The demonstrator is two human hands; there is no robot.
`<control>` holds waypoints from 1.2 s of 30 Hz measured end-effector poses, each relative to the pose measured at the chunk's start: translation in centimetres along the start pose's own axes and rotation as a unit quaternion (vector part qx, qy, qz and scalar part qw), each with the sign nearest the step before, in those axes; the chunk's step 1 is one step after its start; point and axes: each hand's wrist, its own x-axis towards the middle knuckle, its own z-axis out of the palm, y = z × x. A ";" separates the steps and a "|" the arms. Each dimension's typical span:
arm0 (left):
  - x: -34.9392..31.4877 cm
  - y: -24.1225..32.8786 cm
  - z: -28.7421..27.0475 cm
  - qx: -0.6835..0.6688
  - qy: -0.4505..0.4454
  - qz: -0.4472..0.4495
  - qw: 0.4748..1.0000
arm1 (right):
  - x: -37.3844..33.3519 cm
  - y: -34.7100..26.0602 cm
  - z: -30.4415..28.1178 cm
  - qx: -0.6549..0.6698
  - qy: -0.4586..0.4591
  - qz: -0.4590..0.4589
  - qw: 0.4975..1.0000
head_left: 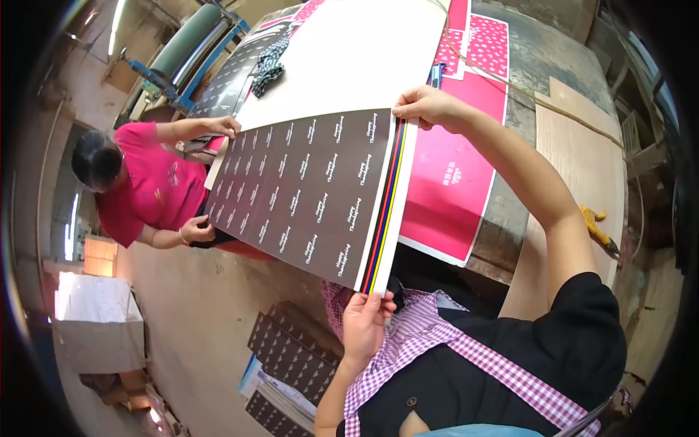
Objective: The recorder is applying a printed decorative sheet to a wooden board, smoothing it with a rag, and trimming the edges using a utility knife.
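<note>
A large dark brown printed sheet [291, 189], patterned with rows of small white lettering, is stretched out between me and a co-worker. Along its near edge run a white margin and thin stripes [386, 197] in black, blue, red and yellow. My left hand [366, 320] pinches the lower near corner between thumb and fingers. At the upper near corner, my right hand [429, 108] grips the sheet's edge, thumb on top. A co-worker [160, 182] in a pink shirt has both hands on the far end.
Pink printed sheets [451, 182] lie on the worktable [524, 44] beside a blue cutter [437, 74]. A checked cloth [269, 67] rests on white sheets [335, 51]. Right are a plywood board [575, 153] and a yellow-handled tool [597, 226]. Brown printed stacks [291, 353] stand below; a roller machine [182, 54] stands behind.
</note>
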 end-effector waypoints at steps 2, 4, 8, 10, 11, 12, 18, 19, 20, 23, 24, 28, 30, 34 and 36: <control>0.5 -0.2 -0.4 -0.004 0.028 -0.018 0.999 | 0.4 0.4 0.8 -0.028 0.007 0.001 1.000; 0.7 -0.8 -0.1 -0.013 0.022 -0.021 0.999 | 0.6 0.9 0.5 -0.058 0.011 -0.023 0.998; 1.1 -0.9 0.5 0.006 0.039 -0.001 0.999 | 2.9 4.1 -0.8 -0.003 -0.053 -0.012 0.999; 1.2 -0.9 0.6 0.025 0.042 0.012 0.999 | 3.5 5.6 -0.9 0.053 -0.084 -0.035 0.994; 1.2 -0.9 0.5 0.030 0.046 0.018 0.998 | 3.7 6.2 -1.0 0.060 -0.092 -0.019 0.994; 1.1 -1.0 0.3 0.034 0.052 0.025 0.998 | 3.7 6.4 -0.8 0.042 -0.095 -0.015 0.995; 0.8 -1.1 0.0 0.012 0.063 0.033 0.997 | 2.3 5.7 0.2 -0.069 -0.066 0.020 0.995; 0.7 -1.0 0.3 0.004 0.066 0.028 0.997 | 2.5 6.0 0.1 -0.070 -0.069 0.020 0.995; 0.8 -1.2 0.2 0.002 0.068 0.028 0.997 | 2.7 6.5 -0.2 -0.064 -0.068 0.019 0.995; 0.8 -1.6 -0.3 -0.016 0.058 0.021 0.998 | 2.8 6.5 -0.2 -0.051 -0.065 0.023 0.996; 0.8 -1.6 -0.5 -0.017 0.053 0.024 0.998 | 2.7 6.3 -0.1 -0.049 -0.060 0.031 0.997; 0.5 -2.1 -1.0 -0.018 0.066 0.026 0.997 | 1.4 5.0 0.3 -0.047 -0.062 0.044 0.996; 0.4 -2.6 -1.4 -0.019 0.064 0.035 0.997 | 1.5 5.5 0.1 -0.075 -0.059 0.048 0.994; 0.7 -3.6 -2.9 0.014 0.044 0.024 0.999 | 0.7 4.3 0.4 -0.061 -0.044 0.024 0.997; 0.8 -3.4 -2.8 0.001 0.044 0.032 0.999 | 0.9 4.8 0.2 -0.047 -0.048 0.028 0.997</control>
